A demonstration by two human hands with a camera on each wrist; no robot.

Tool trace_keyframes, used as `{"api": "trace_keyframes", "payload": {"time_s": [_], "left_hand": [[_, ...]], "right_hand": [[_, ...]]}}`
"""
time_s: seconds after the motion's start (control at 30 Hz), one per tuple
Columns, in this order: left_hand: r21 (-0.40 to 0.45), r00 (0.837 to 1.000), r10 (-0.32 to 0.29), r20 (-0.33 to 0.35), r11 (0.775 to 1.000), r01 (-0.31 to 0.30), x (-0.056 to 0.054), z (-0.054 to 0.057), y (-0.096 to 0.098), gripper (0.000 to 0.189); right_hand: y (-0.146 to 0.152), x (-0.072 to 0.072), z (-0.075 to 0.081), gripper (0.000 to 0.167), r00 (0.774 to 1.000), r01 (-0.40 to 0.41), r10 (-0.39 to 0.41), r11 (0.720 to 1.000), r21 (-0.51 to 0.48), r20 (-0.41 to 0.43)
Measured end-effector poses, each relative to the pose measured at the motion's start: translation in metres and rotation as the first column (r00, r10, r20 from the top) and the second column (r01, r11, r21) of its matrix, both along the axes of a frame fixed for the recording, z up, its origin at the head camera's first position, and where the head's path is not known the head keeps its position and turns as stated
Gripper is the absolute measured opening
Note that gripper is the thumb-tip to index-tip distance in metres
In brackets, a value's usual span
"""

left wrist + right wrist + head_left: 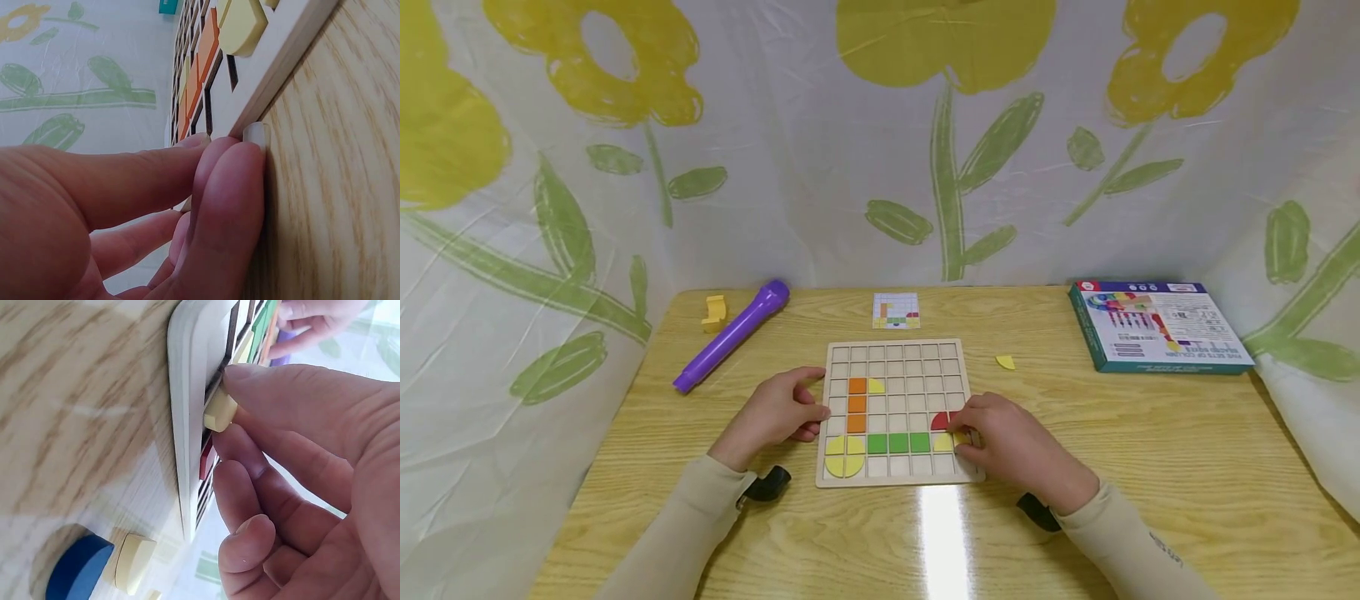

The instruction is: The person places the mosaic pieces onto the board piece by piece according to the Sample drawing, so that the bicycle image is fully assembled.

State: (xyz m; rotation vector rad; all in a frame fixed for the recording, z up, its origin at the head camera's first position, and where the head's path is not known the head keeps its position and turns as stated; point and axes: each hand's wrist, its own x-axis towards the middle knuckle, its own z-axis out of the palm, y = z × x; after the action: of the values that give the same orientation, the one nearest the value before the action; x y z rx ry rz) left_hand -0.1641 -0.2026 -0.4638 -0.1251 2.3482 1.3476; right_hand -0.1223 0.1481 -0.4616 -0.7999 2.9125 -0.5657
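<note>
A wooden grid board [887,475] lies on the table, partly filled with orange squares [857,404], green squares [898,442] and a yellow circle of quarter pieces [845,457]. My left hand [778,412] pinches the board's left edge, its thumb over the rim and fingertips low against the side. At the lower right of the grid, my right hand [1011,442] pinches a yellow quarter-circle piece [220,414] between thumb and fingers, at a cell. Beside it sit another yellow piece [943,443] and red pieces [940,421], partly hidden by the right hand.
A pattern card [896,311] lies behind the board. One loose yellow piece [1005,362] rests to the right; a blue piece [78,569] shows in the right wrist view. A purple microphone [730,337], yellow holder [715,314] and box [1161,327] stand further back.
</note>
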Motion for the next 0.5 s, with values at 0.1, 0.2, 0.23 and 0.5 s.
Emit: {"api": "trace_keyframes", "payload": {"time_s": [0.1,0.2,0.23,0.5], "left_hand": [[-0.003,1.000,-0.008,-0.001,1.000,0.008,0.0003,0.0000,-0.0004,0.071],[0.002,1.000,-0.010,-0.001,1.000,0.010,0.0003,0.0004,-0.0007,0.071],[0.004,1.000,-0.011,-0.001,1.000,0.011,0.0004,0.0004,-0.0007,0.071],[0.001,1.000,-0.012,0.004,1.000,0.012,-0.0001,0.0008,-0.0008,0.071]], "right_hand": [[0.0001,-0.0005,-0.0002,0.022,1.000,-0.003,0.003,1.000,-0.001,0.005],[0.0004,-0.0008,-0.0004,0.021,1.000,-0.012,0.012,1.000,-0.005,0.002],[0.0005,-0.0009,-0.0005,0.021,1.000,-0.016,0.016,1.000,-0.006,0.000],[0.0005,-0.0005,-0.0010,0.019,0.999,-0.034,0.034,0.999,-0.011,-0.019]]}}
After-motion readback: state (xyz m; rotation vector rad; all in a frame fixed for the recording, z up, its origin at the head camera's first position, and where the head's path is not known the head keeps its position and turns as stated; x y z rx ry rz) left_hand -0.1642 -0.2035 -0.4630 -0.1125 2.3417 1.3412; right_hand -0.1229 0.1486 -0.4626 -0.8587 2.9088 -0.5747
